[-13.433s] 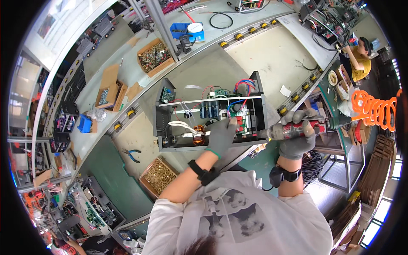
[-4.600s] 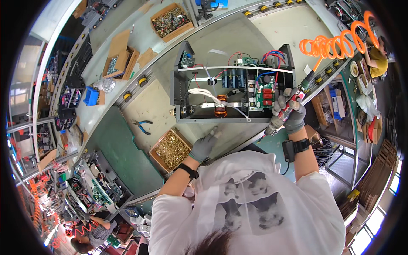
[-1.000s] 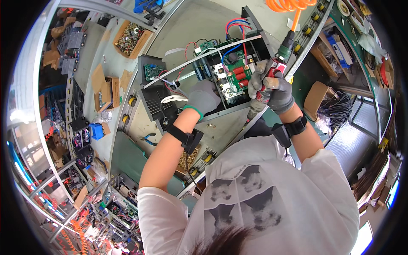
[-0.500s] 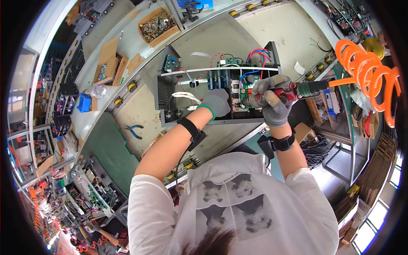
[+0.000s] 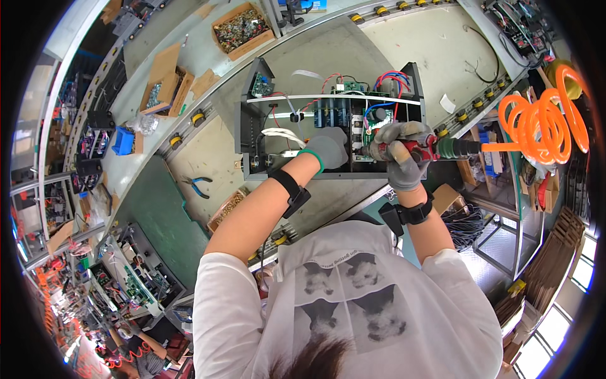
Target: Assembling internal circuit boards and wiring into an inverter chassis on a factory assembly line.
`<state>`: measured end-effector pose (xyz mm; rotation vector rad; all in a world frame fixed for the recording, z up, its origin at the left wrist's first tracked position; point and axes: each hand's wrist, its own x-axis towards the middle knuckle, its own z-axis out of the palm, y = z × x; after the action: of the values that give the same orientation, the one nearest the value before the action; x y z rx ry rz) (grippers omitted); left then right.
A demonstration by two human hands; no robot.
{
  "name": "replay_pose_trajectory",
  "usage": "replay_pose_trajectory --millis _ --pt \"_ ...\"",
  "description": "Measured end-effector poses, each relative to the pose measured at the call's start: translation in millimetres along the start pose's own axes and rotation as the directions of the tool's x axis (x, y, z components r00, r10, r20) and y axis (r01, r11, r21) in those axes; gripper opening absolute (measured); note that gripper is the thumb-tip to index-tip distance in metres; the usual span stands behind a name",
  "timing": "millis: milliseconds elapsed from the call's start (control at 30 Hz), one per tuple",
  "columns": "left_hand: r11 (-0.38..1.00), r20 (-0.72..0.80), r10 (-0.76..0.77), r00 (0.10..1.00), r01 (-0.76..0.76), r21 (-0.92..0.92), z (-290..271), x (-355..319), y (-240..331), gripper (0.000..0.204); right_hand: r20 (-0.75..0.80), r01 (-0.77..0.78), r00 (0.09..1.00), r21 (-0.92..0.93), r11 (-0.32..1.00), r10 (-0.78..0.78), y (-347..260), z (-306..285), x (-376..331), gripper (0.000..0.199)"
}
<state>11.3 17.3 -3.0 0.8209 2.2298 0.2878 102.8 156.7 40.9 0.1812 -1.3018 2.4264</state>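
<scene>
A dark grey metal chassis [image 5: 247,136] lies open in front of me, with circuit boards, dark capacitors and coloured wires inside. In a grey glove, my left hand [image 5: 329,148] reaches over its near wall, curled beside the white wires [image 5: 284,134]. The left fingertips and anything in them are hidden. My gloved right hand [image 5: 405,167] is wrapped round a red pneumatic screwdriver [image 5: 424,150] held roughly level over the chassis's right part. Its front end points left toward a board [image 5: 363,150]; the glove covers the tip, so contact cannot be made out.
An orange coiled air hose [image 5: 536,129] runs right from the driver. Blue-handled pliers [image 5: 201,187] and a carton of small brassy parts [image 5: 221,215] lie left of the chassis. More parts cartons [image 5: 268,36] stand farther back. Rollers [image 5: 198,118] line the bench rails.
The view has shifted slightly, moving the chassis right and up in the picture. The driver and right hand sit nearer the chassis's front wall. The hose coils have changed shape.
</scene>
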Motion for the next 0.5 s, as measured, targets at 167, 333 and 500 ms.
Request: replay_pose_trajectory --millis 167,333,500 --pt "0.997 -0.087 0.063 0.994 -0.067 -0.043 -2 -8 -12 0.023 0.048 0.066 0.997 -0.059 0.996 -0.063 9 5 -1 0.033" --pt "0.939 -0.3 0.317 0.9 -0.254 0.232 -4 -43 -21 0.024 0.006 0.005 1.0 -0.221 0.975 -0.004 10 5 -5 0.034" --pt "0.943 -0.418 0.328 0.847 -0.322 0.087 2 -61 -35 0.014 0.018 0.058 0.998 -0.3 0.952 -0.055 13 14 -4 0.034"
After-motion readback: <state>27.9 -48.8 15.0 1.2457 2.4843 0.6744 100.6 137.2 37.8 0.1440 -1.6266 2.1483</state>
